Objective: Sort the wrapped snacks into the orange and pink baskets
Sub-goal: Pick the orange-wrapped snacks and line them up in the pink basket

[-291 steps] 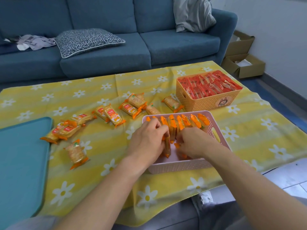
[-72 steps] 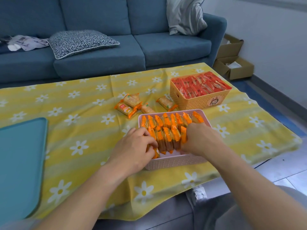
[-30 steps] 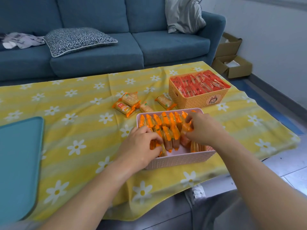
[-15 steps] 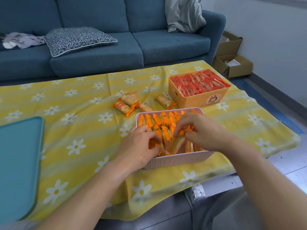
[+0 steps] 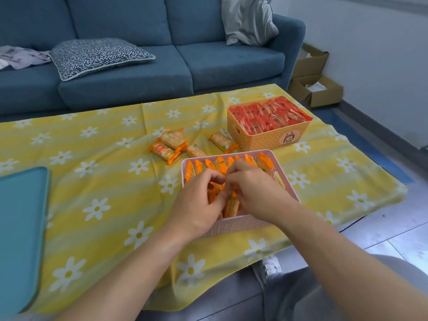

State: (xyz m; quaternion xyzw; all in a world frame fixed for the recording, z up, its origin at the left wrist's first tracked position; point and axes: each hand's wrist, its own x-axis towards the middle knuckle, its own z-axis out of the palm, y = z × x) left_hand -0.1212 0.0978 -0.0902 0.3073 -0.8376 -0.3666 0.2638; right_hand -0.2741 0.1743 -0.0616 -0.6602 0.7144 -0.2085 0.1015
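Our left grip (image 5: 196,205) and right grip (image 5: 254,188) pinch upright snacks (image 5: 229,206) in the pink basket (image 5: 236,225), at the near edge of the bench (image 5: 104,181). Loose snacks (image 5: 171,145) lie flat beyond its far-left corner, nearer our left grip.

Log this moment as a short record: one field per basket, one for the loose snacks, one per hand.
orange basket: far right on the cloth, full of red-wrapped snacks
pink basket: nearest the person, holds orange-wrapped snacks standing in rows
loose snacks: four on the yellow cloth, beyond the pink basket
left hand: in the pink basket, fingers curled on orange-wrapped snacks
right hand: in the pink basket, pinching orange-wrapped snacks
left to sort: the four loose snacks
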